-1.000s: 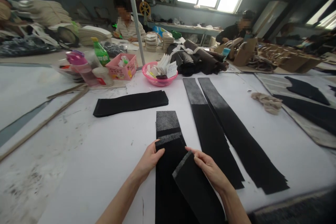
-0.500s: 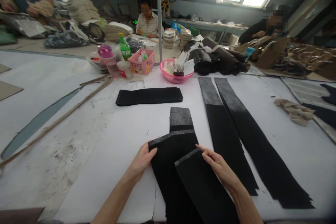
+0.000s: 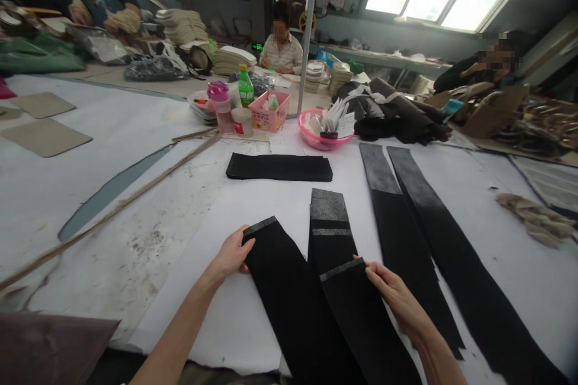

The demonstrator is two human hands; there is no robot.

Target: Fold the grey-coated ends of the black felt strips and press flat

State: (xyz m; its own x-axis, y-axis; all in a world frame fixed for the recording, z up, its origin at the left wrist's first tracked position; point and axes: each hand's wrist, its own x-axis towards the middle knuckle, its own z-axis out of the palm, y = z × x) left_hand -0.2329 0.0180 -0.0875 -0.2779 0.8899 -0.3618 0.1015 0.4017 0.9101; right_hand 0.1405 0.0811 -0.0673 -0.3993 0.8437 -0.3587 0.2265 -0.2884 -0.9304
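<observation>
My left hand [image 3: 231, 254] grips the top left corner of a long black felt strip [image 3: 289, 301] that slants toward the left on the white table [image 3: 153, 234]. My right hand [image 3: 395, 298] pinches the upper right edge of a second black strip [image 3: 361, 319] lying over it. Between and behind them lies a stack of black strips [image 3: 330, 225] with grey ends. A folded pile of black strips [image 3: 280, 166] lies crosswise farther back.
Two very long black strips [image 3: 419, 228] run down the right side. A pink bowl [image 3: 324, 133], pink basket [image 3: 270, 113], green bottle [image 3: 245, 86] and cups stand at the back. A beige rag [image 3: 537, 219] lies right. Other people sit at the far tables.
My left hand has pulled its strip out leftward, away from the stack, fanning it apart from the strip in my right hand. The view has swung left.
</observation>
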